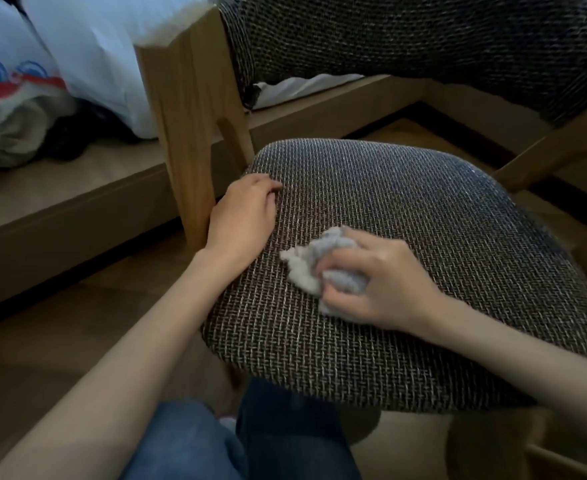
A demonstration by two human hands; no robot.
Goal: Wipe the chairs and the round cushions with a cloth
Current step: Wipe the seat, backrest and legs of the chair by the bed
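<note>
The right hand (385,282) is gripping a bunched pale cloth (319,261), fingers curled round it and pressing it onto the woven grey seat (406,188) of the chair, left of the seat's middle. The left hand (243,216) is resting on the seat's left edge with its fingers loosely bent and holding nothing, the fingertips touching the fabric just beside the wooden post (188,133). Bare seat fabric is stretching away to the right of the cloth and toward the far edge — the near edge is curving down above the person's jeans (250,438). The backrest (423,39) is hanging over the far side, apart from the seat, its top cut off by the frame. A low bed frame (77,202) is running close along the left, leaving a narrow strip of floor (42,341) beside the chair. On the bed, white bedding (112,46) and a printed bag (11,81) are lying blurred — the bag's contents are hard to make out. The seat's right corner is sitting in shadow.
</note>
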